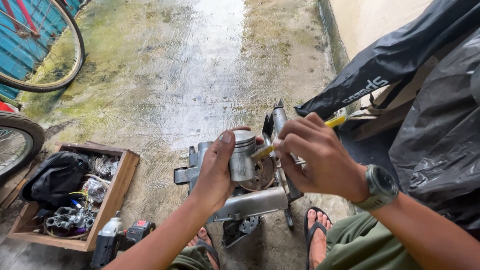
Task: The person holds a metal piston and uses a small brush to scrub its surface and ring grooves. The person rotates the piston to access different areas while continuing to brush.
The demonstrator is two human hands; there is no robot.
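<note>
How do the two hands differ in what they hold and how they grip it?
The left hand wraps its palm and fingers around a silver metal piston, held upright; the right hand pinches a thin yellow-handled tool between its fingertips. The right wrist carries a grey-green watch; the left wrist is bare. Both hands are raised over the grey engine part on the wet floor, and the tool's tip meets the piston's side.

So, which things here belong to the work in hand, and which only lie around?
In use:
piston in left hand
yellow tool in right hand
engine case beneath

Lying about:
wooden box of parts
drill
bicycle wheel
black plastic sheet
</note>
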